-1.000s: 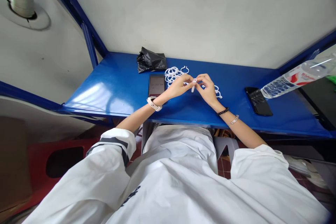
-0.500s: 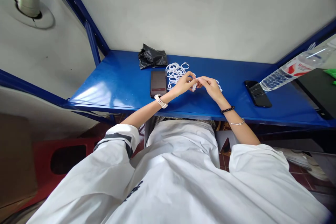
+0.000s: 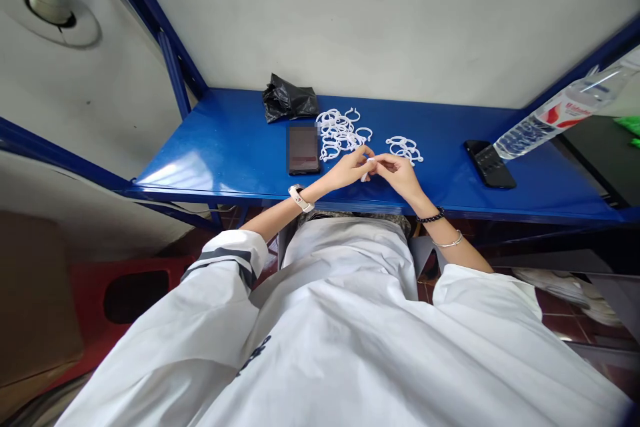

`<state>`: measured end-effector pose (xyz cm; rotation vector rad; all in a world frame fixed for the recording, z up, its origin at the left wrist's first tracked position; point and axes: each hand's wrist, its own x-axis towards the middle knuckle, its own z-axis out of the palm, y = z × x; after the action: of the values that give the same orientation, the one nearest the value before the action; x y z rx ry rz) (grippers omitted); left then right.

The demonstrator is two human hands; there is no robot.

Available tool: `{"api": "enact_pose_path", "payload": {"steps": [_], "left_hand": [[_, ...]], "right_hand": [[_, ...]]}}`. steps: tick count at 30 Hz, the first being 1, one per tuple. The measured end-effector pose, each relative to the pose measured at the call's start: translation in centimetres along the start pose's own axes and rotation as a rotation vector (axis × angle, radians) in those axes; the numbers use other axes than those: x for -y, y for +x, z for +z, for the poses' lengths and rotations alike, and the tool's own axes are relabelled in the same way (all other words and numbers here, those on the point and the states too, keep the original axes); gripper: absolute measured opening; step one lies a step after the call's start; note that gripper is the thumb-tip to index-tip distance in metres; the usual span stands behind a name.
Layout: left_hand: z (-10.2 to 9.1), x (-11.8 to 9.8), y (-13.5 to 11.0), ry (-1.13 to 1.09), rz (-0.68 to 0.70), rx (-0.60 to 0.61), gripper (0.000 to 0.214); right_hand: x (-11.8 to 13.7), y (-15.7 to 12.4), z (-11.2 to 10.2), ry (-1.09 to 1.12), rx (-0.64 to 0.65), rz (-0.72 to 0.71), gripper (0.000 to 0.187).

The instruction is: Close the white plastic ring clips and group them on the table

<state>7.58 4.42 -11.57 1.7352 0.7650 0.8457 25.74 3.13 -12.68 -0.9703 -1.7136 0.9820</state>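
My left hand and my right hand meet above the front part of the blue table. Both are closed, fingertips pinching one small white plastic ring between them; most of it is hidden by the fingers. Just beyond my left hand lies a heap of white plastic rings, some of them open curtain-ring shapes with small knobs at the ends. A smaller group of white rings rests on the table behind my right hand.
A dark phone-like device lies left of the heap, with a crumpled black plastic bag behind it. To the right are a black phone and a clear water bottle. The blue table meets a wall.
Both hands have come slightly nearer to my body, still pinching the white ring. The smaller ring group behind my right hand is now more visible. My view has shifted a little.
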Motion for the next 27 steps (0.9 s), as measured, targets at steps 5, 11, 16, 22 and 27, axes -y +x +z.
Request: {"api": "enact_pose_path", "payload": {"steps": [5,11,16,22,27], "left_hand": [[0.0,0.8,-2.8,-0.034,0.061,0.064,0.052],[0.1,0.7,-3.9,-0.062,0.066,0.003,0.055],[0.1,0.0,-4.2,0.116,0.095,-0.011,0.04],[0.4,-0.5,-4.8,0.228,0.084,-0.024,0.032],[0.4,-0.5,-4.8,0.232,0.092,-0.03,0.04]], "right_hand": [[0.1,-1.5,0.9,0.025,-0.063,0.023,0.025],[1.6,-2.8,1.8,0.047,0.023,0.015,0.03],[2.0,-3.3,2.2,-0.061,0.047,-0.028,0.028],[1.5,-3.1,1.8,-0.13,0.092,-0.044,0.02],[1.4,-2.9,1.5,-0.07,0.141,-0.043,0.021]]}}
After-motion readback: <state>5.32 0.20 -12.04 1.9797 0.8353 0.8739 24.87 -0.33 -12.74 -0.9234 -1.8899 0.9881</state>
